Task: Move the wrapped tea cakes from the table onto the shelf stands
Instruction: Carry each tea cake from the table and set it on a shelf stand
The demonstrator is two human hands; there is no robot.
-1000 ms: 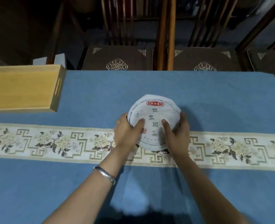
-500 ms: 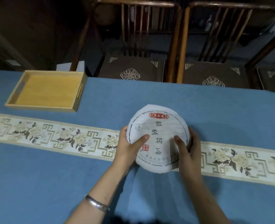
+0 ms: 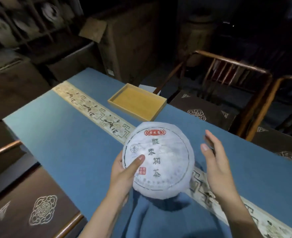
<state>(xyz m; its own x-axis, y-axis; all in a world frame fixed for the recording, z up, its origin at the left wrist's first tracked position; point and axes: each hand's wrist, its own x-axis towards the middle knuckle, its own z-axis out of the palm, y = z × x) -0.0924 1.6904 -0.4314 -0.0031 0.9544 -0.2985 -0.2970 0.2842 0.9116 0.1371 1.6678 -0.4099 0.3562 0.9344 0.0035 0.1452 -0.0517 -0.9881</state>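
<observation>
Left hand (image 3: 122, 174) grip holds tea cake (image 3: 159, 160) (thumb across wrapper face) above worktop (image 3: 69, 143); right hand (image 3: 215, 165) just beside, fingers straight, apart.

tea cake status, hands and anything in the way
Left hand grips wrapped tea cake, thumb on its face. Right hand open beside it, not touching. Cake lifted off the table. Nothing blocking in view.
</observation>
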